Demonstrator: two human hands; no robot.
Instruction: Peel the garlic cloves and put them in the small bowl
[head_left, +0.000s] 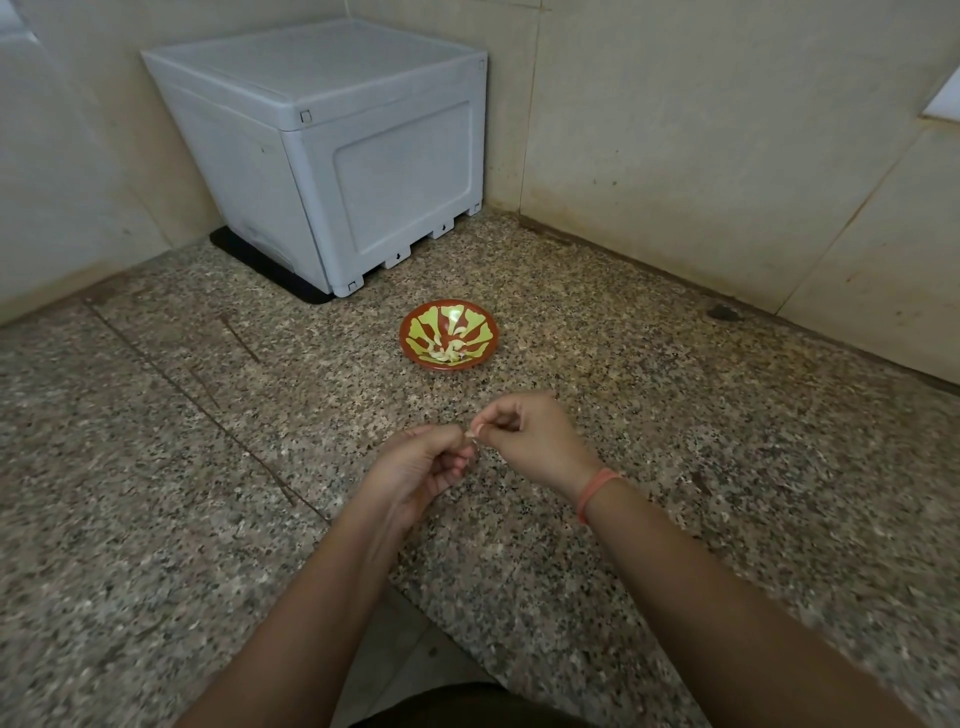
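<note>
Garlic clove (474, 434): one only in the hands, a small pale sliver, whitish, most of it hidden by the fingertips, so I could not tell whether its skin was on or off. It was held in the air above the speckled granite counter (208, 415), on the near side of the small bowl (415, 325) and apart from it. Left hand (421, 462): fingers curled in toward the palm, thumb and forefinger pinching the clove from its left. Right hand (530, 436): fingers bent too, thumb and forefinger tips nipping the same clove from its right; the two hands met at that one point. Neither hand touched the counter, as far as I could see. Small bowl: one, shallow, red-brown outside and on the rim, with yellow-green patches spreading from the centre inside. It stood on the counter beyond the hands. Inside it, at the bottom toward the near side, lay a little heap of pale cloves (444, 354); several, but they overlapped and I could not get an exact count. Other items, counted: one pale grey plastic box (363, 156) in the corner where the tiled walls met, lid on; one black mat (260, 265) under it, its edge showing at the left; one orange band (595, 491) on the right wrist.
</note>
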